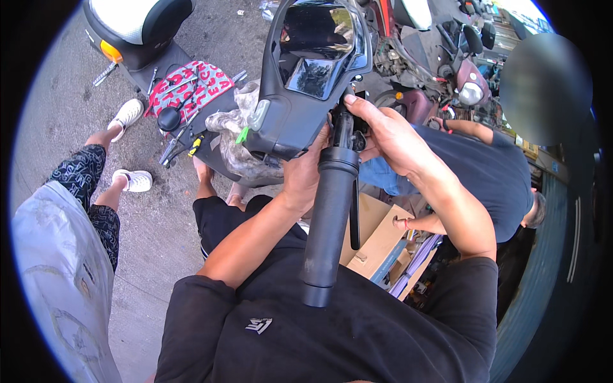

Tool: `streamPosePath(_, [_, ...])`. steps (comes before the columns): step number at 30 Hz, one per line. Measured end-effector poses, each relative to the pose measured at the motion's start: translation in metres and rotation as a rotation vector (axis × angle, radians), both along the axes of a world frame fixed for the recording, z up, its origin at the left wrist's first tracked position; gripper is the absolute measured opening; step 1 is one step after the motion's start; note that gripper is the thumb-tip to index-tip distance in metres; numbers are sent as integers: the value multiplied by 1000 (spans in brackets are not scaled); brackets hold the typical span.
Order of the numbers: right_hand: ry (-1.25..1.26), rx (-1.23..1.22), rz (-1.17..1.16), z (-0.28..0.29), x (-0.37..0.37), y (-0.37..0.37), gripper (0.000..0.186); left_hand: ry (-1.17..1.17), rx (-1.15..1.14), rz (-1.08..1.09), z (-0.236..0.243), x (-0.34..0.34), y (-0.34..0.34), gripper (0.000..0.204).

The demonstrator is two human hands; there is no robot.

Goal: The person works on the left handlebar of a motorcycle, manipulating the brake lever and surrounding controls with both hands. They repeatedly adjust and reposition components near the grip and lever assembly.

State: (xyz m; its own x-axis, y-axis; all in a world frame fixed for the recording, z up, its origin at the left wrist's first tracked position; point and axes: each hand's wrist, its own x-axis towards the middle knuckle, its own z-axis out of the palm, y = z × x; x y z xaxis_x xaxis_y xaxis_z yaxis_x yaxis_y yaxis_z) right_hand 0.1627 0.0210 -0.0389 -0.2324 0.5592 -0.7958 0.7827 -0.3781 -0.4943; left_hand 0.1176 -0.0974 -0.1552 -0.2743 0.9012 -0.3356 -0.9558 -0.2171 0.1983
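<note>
A scooter handlebar [343, 131] points toward me, its thick black grip [329, 217] reaching down over my shirt. Alongside the grip runs a black brake lever [355, 223]. My left hand [301, 175] is closed at the handlebar's left side, just under the dashboard cover [281, 121]; its fingers are partly hidden by the cover and grip. From the right, my right hand [391, 139] is closed round the bar above the grip, thumb pressed near the top and some fingers behind. The glossy dark display [317, 29] sits in the cover beyond both hands.
Dirty rags [239, 124] and a red-and-grey cloth with tools [191, 89] lie on a scooter's floorboard at left. A person in grey [54, 255] stands left; another in a dark shirt [472, 172] bends at right by a cardboard box [377, 239]. Parked scooters [472, 89] stand behind.
</note>
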Motion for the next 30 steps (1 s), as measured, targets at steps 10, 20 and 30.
streamPosePath(10, [-12, 0, 54, 17, 24, -27, 59, -250, 155, 11, -9, 36, -18, 29])
streamPosePath(20, [28, 41, -111, 7, 3, -17, 29, -135, 206, 99, -27, 41, -7, 17])
streamPosePath(30, [5, 39, 37, 8, 9, -16, 54, -322, 112, 59, -4, 23, -5, 28])
